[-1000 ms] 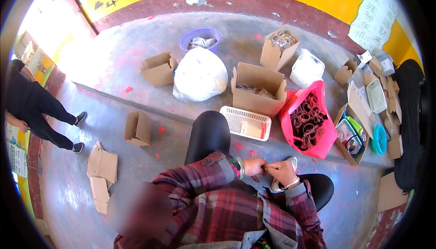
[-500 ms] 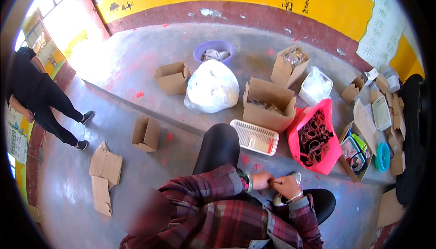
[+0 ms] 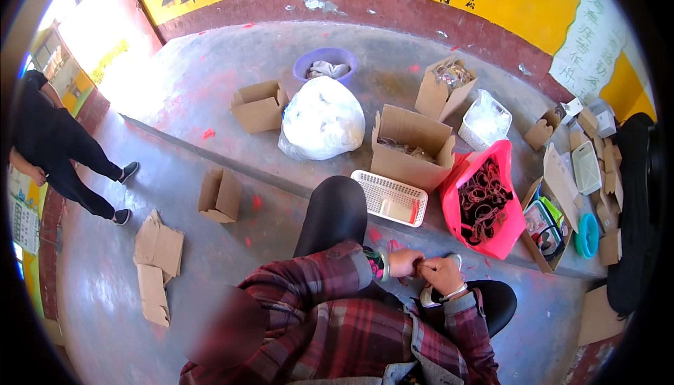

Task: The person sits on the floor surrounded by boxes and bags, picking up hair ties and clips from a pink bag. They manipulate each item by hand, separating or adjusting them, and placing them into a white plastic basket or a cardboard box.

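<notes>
My left hand (image 3: 403, 263) and my right hand (image 3: 440, 275) meet in front of my bent knees. The fingers of both are closed, tips together. Whatever they pinch is too small and hidden to name. Beyond my hands lies a white perforated plastic basket (image 3: 372, 187) with a red strip and a pale piece in it. To its right stands a bright pink bag (image 3: 514, 225), open at the top and full of dark looped pieces (image 3: 484, 202). An open cardboard box (image 3: 407, 166) behind the basket holds brownish pieces that I cannot make out.
A stuffed white plastic bag (image 3: 323, 119) and a purple basin (image 3: 304, 63) stand on the raised floor. Its step edge (image 3: 210, 157) runs across. Flattened cardboard (image 3: 156, 244) lies left, near another person (image 3: 67, 142). Boxes and a teal ring-shaped item (image 3: 587, 236) crowd the right.
The whole scene sits slightly higher in the picture as my head view shifts. My hands stay together with the fingers closed.
</notes>
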